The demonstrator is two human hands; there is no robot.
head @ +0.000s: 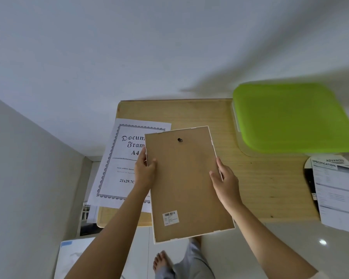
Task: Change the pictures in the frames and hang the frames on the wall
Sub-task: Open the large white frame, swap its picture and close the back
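Head view, white picture frame (187, 184) held back-side up above wooden surface (260, 178), left hand (144, 171) gripping left edge, right hand (224, 182) gripping right edge, printed insert sheet (121, 164) beneath, green-lidded box (290, 117) at right.

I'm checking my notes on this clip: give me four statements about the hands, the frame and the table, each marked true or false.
1. The left hand and the right hand hold the frame by its long edges. True.
2. The frame's glass front faces the camera. False: its brown backing, with the hanger, does.
3. The printed sheet lies on the wooden table, partly hidden by the frame. True.
4. The green lid is left of the frame. False: it is to the right.
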